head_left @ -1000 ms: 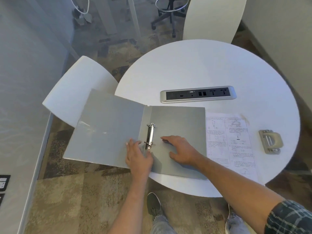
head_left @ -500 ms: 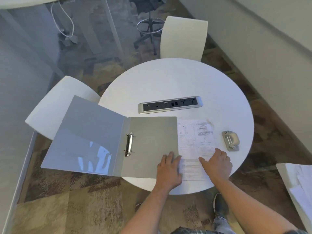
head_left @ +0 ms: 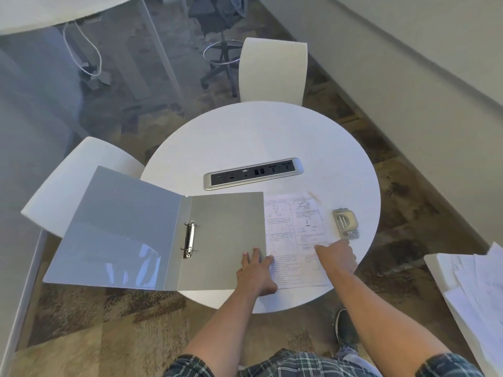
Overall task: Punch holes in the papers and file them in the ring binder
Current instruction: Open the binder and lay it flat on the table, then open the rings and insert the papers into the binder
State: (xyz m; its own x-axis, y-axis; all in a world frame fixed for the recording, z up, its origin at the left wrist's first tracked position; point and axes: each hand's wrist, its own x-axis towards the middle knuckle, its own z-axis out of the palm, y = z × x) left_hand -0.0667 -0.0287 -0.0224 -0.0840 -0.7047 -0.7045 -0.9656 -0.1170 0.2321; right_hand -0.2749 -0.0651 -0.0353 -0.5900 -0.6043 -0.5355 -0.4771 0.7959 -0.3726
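A grey ring binder [head_left: 152, 229] lies spread open on the round white table [head_left: 258, 137], its left cover hanging past the table's edge. Its metal ring mechanism [head_left: 189, 239] sits at the spine. To its right lie printed papers [head_left: 292, 227]. A beige hole punch [head_left: 345, 223] rests right of the papers. My left hand [head_left: 257, 270] lies flat across the binder's right edge and the papers' left edge, fingers apart. My right hand [head_left: 336, 254] rests on the papers' right side, fingers stretched toward the punch.
A silver power strip [head_left: 253, 174] is set into the table behind the binder. White chairs stand at the left [head_left: 70, 180] and the far side [head_left: 272, 69]. A stack of loose papers [head_left: 479, 289] lies on a surface at the right.
Both hands left the binder's rings and moved right onto the papers. My right hand has since slid further right toward the punch. The view has pulled back and up.
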